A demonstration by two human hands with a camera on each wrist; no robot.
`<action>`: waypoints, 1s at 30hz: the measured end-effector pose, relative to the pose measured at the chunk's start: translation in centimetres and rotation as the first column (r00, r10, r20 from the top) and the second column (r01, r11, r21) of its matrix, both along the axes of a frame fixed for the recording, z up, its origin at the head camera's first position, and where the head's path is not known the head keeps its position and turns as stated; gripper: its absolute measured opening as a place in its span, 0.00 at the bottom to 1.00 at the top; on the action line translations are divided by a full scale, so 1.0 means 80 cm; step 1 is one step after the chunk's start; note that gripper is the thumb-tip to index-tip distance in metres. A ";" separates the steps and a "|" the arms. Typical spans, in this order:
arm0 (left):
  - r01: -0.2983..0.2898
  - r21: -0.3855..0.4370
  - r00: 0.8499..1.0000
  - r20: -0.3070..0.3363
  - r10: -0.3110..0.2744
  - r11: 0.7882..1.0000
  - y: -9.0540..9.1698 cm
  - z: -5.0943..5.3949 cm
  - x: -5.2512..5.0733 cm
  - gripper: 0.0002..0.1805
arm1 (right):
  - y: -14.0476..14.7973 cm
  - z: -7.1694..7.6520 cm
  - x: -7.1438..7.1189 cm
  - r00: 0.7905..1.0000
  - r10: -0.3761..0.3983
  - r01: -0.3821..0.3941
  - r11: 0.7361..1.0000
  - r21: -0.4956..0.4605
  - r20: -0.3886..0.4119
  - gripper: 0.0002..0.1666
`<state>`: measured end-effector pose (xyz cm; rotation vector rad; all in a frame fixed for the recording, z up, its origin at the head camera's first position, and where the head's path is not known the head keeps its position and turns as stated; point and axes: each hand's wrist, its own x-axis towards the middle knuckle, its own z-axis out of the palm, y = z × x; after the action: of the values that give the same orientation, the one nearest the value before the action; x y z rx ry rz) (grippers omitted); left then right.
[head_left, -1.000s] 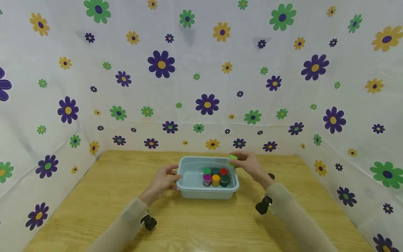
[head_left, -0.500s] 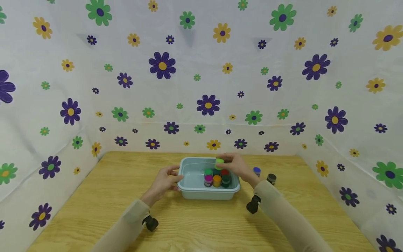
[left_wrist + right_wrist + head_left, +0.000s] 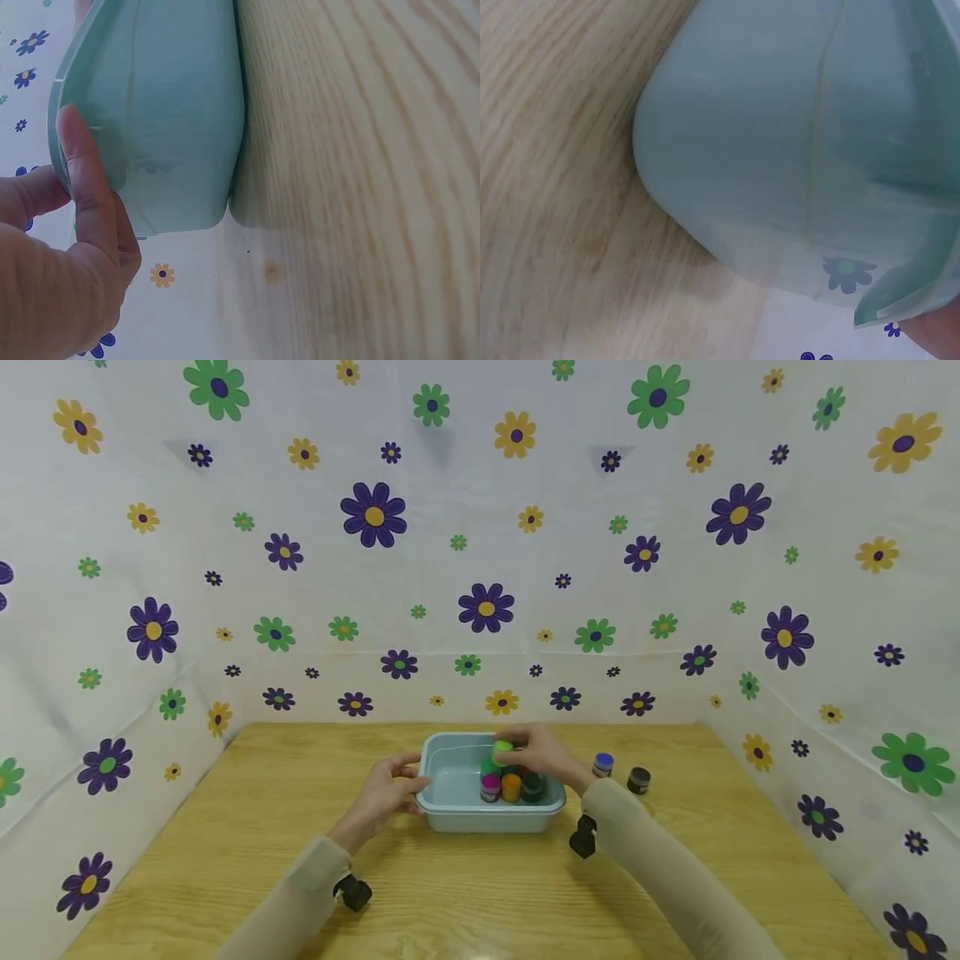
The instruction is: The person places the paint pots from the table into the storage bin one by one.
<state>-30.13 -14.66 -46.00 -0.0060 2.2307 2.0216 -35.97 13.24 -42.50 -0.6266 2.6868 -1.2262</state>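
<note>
A pale blue plastic tub stands on the table with several small paint jars inside. My left hand holds its left end by the rim; the left wrist view shows the fingers bent at the rim of the tub. Above the jars, my right hand pinches a jar with a lime green lid. Below it sit a magenta-lidded jar, an orange jar and a dark green jar. The right hand partly hides the jars behind. In the right wrist view, the tub covers most of the work.
A blue-lidded jar and a black jar stand on the wooden table to the right of the tub. A white curtain with printed flowers encloses the table at the back and sides.
My right hand has carried the lime-lidded jar leftward from the tub's right rim to above the jars inside. The blue-lidded jar has come into sight. The left hand stays on the rim.
</note>
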 end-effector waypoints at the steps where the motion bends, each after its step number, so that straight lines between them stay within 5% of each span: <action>1: 0.004 -0.005 1.000 0.000 -0.004 1.000 0.000 0.000 0.000 0.29 | -0.001 -0.001 -0.001 1.000 -0.004 0.004 1.000 0.011 0.002 0.24; 10: 0.003 -0.005 1.000 -0.006 -0.003 1.000 0.002 -0.001 -0.003 0.28 | -0.011 -0.005 -0.015 1.000 -0.011 0.010 0.998 0.068 0.004 0.23; 30: 0.013 0.019 1.000 -0.006 -0.013 1.000 -0.002 -0.004 0.002 0.29 | -0.062 -0.016 -0.010 0.985 0.159 -0.151 0.982 0.117 -0.061 0.23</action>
<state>-29.96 -14.84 -46.35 0.0167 2.2087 2.0392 -36.75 8.24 -43.77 -0.8593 2.6802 -1.0253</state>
